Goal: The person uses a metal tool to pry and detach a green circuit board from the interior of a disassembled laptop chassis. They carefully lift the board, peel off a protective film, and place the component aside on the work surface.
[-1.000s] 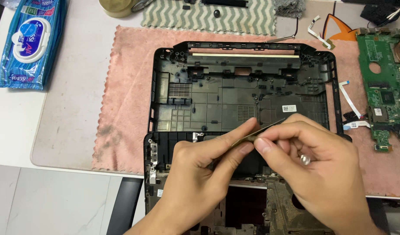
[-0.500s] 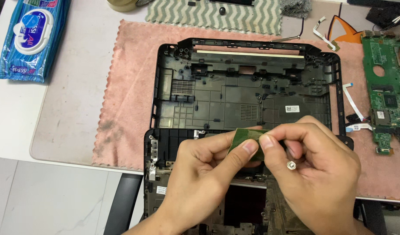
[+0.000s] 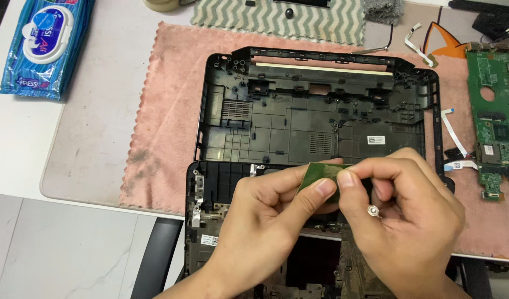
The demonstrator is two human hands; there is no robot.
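Observation:
Both my hands meet over the near edge of an empty black laptop base shell [image 3: 315,116]. My left hand [image 3: 265,221] and my right hand [image 3: 404,216] pinch a small flat green circuit card [image 3: 321,174] between thumbs and forefingers. Its flat green face is turned toward me. A small silver screw [image 3: 372,210] rests in the curled fingers of my right hand. A second black laptip frame part [image 3: 210,221] lies under my hands, mostly hidden by them.
The shell lies on a pink cloth [image 3: 160,111] over a grey mat. A green motherboard [image 3: 495,122] lies at the right, with white ribbon cables [image 3: 454,138] beside it. A blue wet-wipes pack [image 3: 44,47] sits at the far left, a zigzag-patterned cloth [image 3: 276,19] at the top.
The green card was edge-on a second ago; it has been turned so its flat face shows. My hands stayed in about the same place.

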